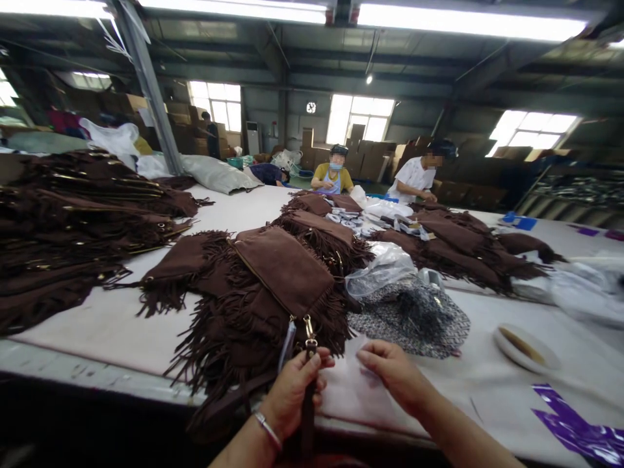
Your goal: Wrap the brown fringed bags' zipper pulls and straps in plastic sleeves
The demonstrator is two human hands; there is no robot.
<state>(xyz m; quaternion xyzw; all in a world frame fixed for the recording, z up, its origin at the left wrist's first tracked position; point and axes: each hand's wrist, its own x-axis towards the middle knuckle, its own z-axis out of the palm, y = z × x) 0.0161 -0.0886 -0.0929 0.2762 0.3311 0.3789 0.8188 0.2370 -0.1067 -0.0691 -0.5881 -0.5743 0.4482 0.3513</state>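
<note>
A brown fringed bag [285,266] lies on a heap of similar bags at the table's near edge. From its corner a gold clasp [309,328] joins a dark brown strap [308,416]. My left hand [297,390], with a bracelet at the wrist, is closed around this strap just below the clasp. A zipper pull in a clear sleeve [287,344] hangs beside the clasp. To the right, my right hand [392,370] pinches a thin translucent white sheet [358,387] by its upper right edge. The sheet hangs close to the left fingers.
Stacked brown bags [73,227] fill the left, and more [453,240] lie at the back right. Grey tweed fabric [409,315], a tape roll [526,349] and purple plastic [580,429] lie on the right. Co-workers [336,175] are across the white table [229,205].
</note>
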